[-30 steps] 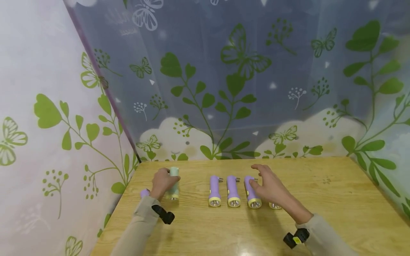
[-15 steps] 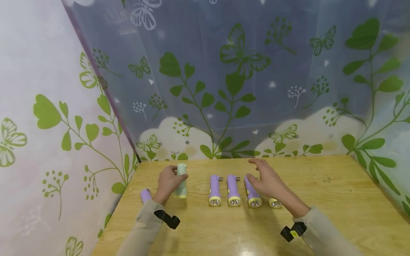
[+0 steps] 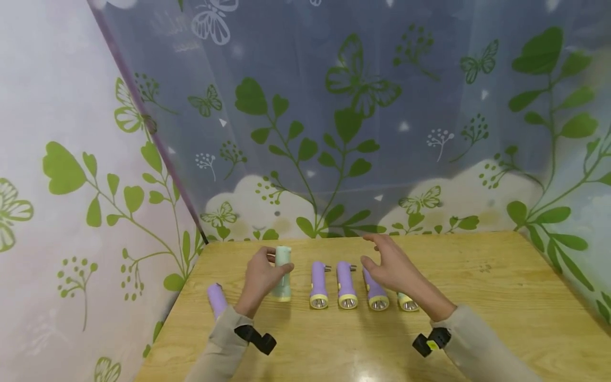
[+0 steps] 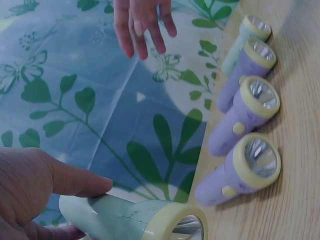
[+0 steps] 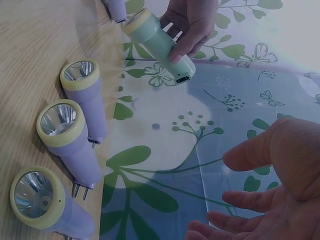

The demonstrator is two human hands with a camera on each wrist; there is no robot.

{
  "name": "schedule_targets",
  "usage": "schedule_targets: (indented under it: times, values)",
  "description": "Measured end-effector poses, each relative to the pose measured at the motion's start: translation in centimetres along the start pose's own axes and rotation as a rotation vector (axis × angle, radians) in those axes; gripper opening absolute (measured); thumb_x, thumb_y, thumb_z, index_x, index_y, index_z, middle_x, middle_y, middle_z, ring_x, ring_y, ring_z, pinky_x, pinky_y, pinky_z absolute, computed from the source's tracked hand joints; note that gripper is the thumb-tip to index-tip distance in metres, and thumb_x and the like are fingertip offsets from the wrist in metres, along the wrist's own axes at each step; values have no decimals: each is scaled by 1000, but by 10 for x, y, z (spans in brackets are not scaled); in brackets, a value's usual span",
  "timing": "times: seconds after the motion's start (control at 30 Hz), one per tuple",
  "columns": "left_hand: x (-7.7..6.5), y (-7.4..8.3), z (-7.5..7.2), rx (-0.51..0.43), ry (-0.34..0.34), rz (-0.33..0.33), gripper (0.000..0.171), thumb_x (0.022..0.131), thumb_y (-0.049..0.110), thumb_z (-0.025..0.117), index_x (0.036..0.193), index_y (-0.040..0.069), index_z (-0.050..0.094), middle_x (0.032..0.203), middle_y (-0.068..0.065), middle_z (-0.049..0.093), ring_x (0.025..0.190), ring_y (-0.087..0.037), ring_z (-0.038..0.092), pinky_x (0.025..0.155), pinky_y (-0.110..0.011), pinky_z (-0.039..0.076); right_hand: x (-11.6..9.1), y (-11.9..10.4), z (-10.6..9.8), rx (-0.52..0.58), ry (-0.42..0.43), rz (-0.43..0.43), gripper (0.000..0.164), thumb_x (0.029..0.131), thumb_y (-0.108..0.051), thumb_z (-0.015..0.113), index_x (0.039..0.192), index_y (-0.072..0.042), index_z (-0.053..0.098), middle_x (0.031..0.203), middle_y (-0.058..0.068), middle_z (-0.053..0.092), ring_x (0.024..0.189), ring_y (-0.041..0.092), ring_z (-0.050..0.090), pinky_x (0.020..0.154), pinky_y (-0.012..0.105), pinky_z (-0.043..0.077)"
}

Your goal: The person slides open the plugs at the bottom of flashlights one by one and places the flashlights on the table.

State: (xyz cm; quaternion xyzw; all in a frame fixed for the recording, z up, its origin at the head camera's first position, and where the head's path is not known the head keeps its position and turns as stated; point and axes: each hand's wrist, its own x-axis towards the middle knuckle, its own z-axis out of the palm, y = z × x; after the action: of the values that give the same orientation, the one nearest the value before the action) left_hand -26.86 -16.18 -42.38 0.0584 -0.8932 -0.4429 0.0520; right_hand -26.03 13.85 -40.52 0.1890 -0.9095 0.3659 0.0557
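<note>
In the head view my left hand (image 3: 260, 278) grips a mint-green flashlight (image 3: 282, 289) between thumb and fingers. The left wrist view shows the thumb or a finger along the body of this flashlight (image 4: 115, 215), its yellow-rimmed lens facing right. My right hand (image 3: 397, 271) hovers with relaxed, spread fingers above the right end of a row of flashlights, holding nothing. In that row lie three purple flashlights (image 3: 346, 281) and one green flashlight (image 3: 408, 302), partly hidden under the right hand. Metal plug prongs stick out at the back of two purple ones.
Another purple flashlight (image 3: 217, 300) lies at the left of the wooden table (image 3: 324, 345), partly behind my left wrist. Patterned cloth (image 3: 348, 159) hangs behind the table's far edge, with a pale one (image 3: 71, 239) at the left.
My left hand has carried the green flashlight rightward toward the row. More of the purple flashlight at the left now shows. My right hand has drifted slightly left, still with nothing in it.
</note>
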Motion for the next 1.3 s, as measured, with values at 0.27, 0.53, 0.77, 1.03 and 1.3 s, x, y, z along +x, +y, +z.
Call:
schedule_targets:
  times: [0.27, 0.53, 0.77, 1.03, 1.3]
  values:
    - [-10, 9, 6, -50, -34, 26, 55, 83, 22, 83, 126, 0, 55, 117, -22, 65, 94, -30, 67, 69, -37, 60, 5, -6, 4, -8, 4, -1, 51, 100, -17, 59, 146, 1, 46, 146, 27, 50, 125, 45, 55, 94, 58, 53]
    - [-19, 12, 12, -88, -59, 70, 53, 82, 22, 84, 121, 3, 54, 111, -20, 65, 86, -26, 66, 66, -35, 59, 11, -16, 9, -13, -4, -37, 51, 100, -18, 60, 146, -2, 48, 146, 24, 52, 125, 43, 57, 94, 56, 54]
    - [-23, 17, 16, -111, -64, 92, 50, 83, 24, 84, 119, 4, 54, 111, -19, 64, 82, -23, 65, 66, -35, 58, 16, -22, 13, 5, -25, -34, 50, 100, -19, 60, 146, -5, 48, 148, 22, 51, 127, 42, 56, 96, 56, 53]
    - [-25, 19, 19, -130, -71, 122, 51, 82, 25, 85, 117, 4, 55, 108, -19, 66, 80, -23, 66, 66, -34, 59, 20, -29, 17, 20, -37, -86, 49, 100, -19, 61, 146, -4, 49, 149, 21, 50, 126, 43, 58, 96, 55, 54]
    - [-29, 18, 22, -137, -84, 143, 52, 82, 27, 85, 117, 3, 56, 109, -19, 66, 82, -23, 65, 68, -34, 59, 24, -37, 26, 39, -80, -147, 45, 102, -20, 60, 144, -8, 52, 145, 16, 54, 127, 40, 58, 102, 55, 52]
